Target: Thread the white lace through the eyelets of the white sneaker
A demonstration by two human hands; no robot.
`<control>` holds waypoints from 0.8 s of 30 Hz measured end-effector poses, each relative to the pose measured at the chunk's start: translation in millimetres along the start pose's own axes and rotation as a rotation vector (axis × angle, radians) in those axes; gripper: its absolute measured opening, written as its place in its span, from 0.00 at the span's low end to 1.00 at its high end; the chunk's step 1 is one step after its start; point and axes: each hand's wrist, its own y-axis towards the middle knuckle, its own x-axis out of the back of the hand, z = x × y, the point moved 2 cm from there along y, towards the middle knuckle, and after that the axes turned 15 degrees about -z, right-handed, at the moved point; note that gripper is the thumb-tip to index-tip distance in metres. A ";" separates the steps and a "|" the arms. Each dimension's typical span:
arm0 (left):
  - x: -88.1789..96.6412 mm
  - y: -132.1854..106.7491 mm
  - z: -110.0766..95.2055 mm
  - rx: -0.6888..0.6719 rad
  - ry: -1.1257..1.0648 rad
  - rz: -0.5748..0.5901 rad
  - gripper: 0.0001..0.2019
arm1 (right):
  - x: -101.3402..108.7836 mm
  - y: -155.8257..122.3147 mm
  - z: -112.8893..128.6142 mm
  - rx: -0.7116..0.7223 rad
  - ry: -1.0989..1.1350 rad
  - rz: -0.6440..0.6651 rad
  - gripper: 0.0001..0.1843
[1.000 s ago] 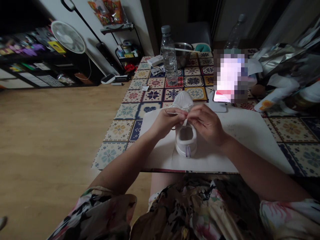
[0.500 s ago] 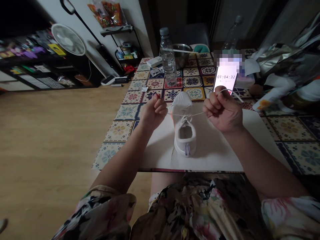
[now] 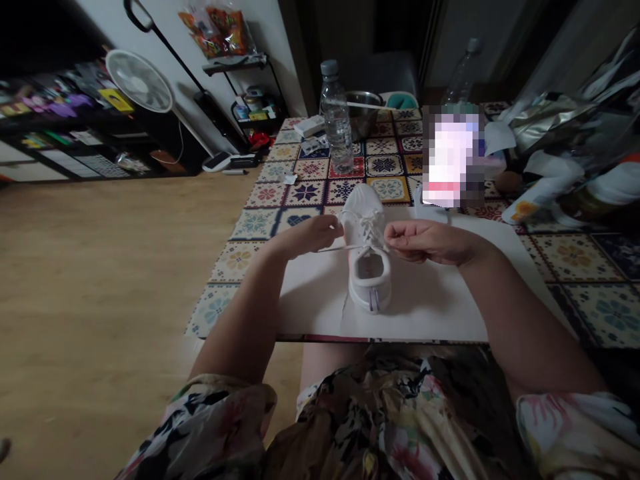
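Note:
A small white sneaker [image 3: 369,250] stands on a white sheet [image 3: 430,300], heel toward me and toe pointing away. My left hand [image 3: 313,235] is closed just left of the shoe and pinches one end of the white shoelace [image 3: 337,248], which runs taut across the shoe's top. My right hand [image 3: 425,241] is closed just right of the shoe, palm turned up, gripping the other lace end. Both hands hover low, level with the shoe's opening.
The white sheet lies on a patterned tile-print table [image 3: 310,190]. Behind the shoe stand a water bottle [image 3: 336,117], a metal bowl [image 3: 364,110] and a propped phone [image 3: 447,163]. Bags and clutter [image 3: 565,147] fill the right side. A fan [image 3: 139,81] and shelves stand at left.
A second ago both hands worked together over the shoe's tongue. They pulled apart and upward with the lace ends, and now have come back down close beside the shoe.

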 end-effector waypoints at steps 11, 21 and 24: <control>2.3 -3.8 -3.7 -0.117 0.001 0.344 0.14 | 5.3 6.6 0.1 0.011 -0.337 -0.178 0.20; 14.3 -6.5 -10.2 -0.187 -0.284 0.461 0.22 | 19.2 0.8 10.9 0.142 -0.270 -0.071 0.12; 8.3 -3.3 -12.3 -0.282 -0.390 0.277 0.19 | 13.8 1.1 14.8 0.318 -0.039 -0.161 0.13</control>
